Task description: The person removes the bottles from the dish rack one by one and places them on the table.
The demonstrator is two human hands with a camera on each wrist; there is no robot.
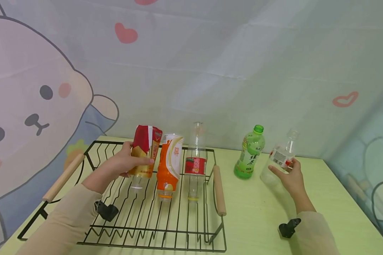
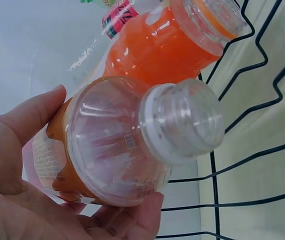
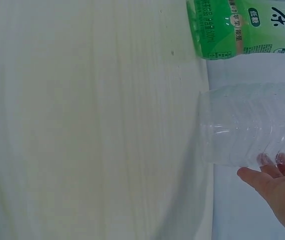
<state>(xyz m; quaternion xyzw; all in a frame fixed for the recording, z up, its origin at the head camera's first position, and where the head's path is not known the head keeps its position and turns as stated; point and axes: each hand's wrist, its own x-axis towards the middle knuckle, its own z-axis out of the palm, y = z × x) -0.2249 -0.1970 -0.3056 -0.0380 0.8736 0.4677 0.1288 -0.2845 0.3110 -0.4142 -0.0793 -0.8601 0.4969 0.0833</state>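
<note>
My left hand (image 1: 129, 163) grips a plastic bottle (image 1: 145, 148) with a red and gold label, holding it neck down over the black wire rack (image 1: 146, 247). In the left wrist view its clear, capless neck (image 2: 182, 122) points toward the wires. Beside it in the rack, an orange and white labelled bottle (image 1: 170, 161) and a clear bottle with a red label (image 1: 195, 165) also stand neck down. On the right, my right hand (image 1: 292, 180) holds a clear bottle (image 1: 281, 157) with a white label round its middle, thumb on one side and fingers on the other. That bottle stands neck up, slightly tilted.
A green tea bottle (image 1: 249, 152) stands upright on the pale table (image 1: 252, 219), between the rack and the clear bottle. Wooden handles (image 1: 220, 191) rise at both ends of the rack. A printed cloth (image 1: 210, 71) hangs close behind the table.
</note>
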